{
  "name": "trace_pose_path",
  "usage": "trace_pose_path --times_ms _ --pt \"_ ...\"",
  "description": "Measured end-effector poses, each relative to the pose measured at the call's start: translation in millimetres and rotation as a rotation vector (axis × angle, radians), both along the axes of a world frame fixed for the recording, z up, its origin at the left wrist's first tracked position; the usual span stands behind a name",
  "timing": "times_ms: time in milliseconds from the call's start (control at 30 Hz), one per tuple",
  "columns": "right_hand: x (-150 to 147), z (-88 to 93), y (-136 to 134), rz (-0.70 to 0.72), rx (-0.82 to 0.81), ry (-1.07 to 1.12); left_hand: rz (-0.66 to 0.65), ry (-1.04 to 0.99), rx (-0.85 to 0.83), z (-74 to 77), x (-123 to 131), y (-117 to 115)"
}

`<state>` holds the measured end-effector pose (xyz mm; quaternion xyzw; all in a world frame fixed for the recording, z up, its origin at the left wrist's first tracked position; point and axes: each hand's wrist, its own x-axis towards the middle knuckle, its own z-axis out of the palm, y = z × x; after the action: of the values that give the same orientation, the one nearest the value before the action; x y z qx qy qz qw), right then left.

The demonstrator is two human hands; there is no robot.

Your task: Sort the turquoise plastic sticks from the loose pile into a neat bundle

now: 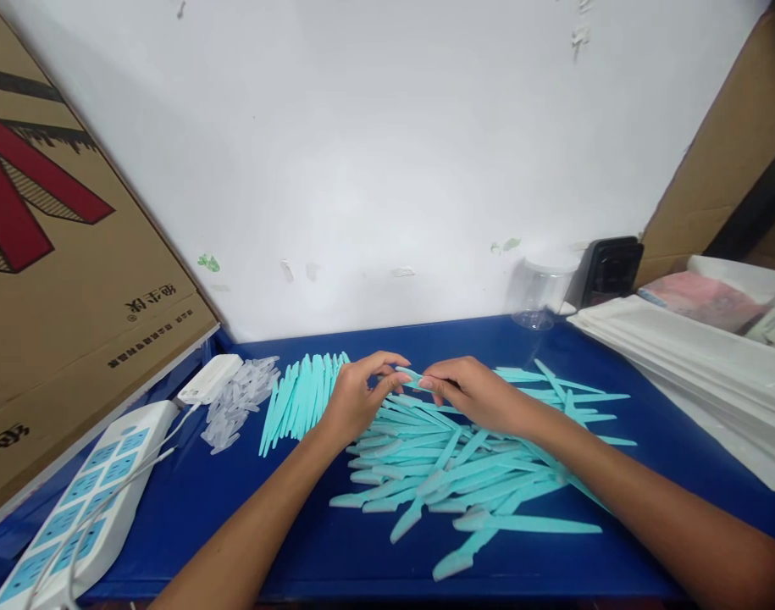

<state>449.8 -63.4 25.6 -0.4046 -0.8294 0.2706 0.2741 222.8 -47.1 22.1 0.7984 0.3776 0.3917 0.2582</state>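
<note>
My left hand [362, 391] and my right hand [467, 391] meet near the middle, above a loose pile of turquoise plastic sticks [463, 470]. Between them they pinch one turquoise stick [413, 379], the left fingers at one end and the right fingers at the other. Much of that stick is hidden by the right fingers. Left of my left hand lies a neater row of turquoise sticks [303, 398]. Beyond it is a heap of small clear plastic pieces [240, 398]. Several sticks lie under and behind my right hand and forearm.
On the left stand a power strip [91, 500] with cables, a white adapter [209, 379] and a large cardboard box [75, 280]. At the back right are a clear jar [543, 292] and a black object [611, 269]. White sheets [692, 364] are stacked on the right of the blue table [202, 529].
</note>
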Motion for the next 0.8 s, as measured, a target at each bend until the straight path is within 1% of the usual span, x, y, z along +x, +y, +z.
trace_pose_path --times_ms 133,200,300,400,533,800 --pt "-0.4 0.1 -2.5 0.051 -0.039 -0.009 -0.046 0.005 0.008 0.8 2.6 -3.3" --pt "-0.7 1.4 -3.7 0.055 -0.035 -0.006 -0.048 0.010 -0.001 1.1 3.3 -4.4" --pt "-0.7 3.2 -4.8 0.025 -0.029 -0.025 -0.018 0.005 -0.005 1.0 3.0 -3.9" --pt "0.1 3.3 -4.8 -0.001 -0.060 -0.046 0.016 0.011 0.012 0.1 1.9 -1.7" --pt "1.2 2.1 -3.8 0.010 -0.117 -0.015 0.040 0.032 0.058 0.7 0.4 -0.1" --pt "-0.6 3.6 -4.7 0.044 -0.163 0.088 0.039 0.087 0.072 9.3 -2.1 -2.0"
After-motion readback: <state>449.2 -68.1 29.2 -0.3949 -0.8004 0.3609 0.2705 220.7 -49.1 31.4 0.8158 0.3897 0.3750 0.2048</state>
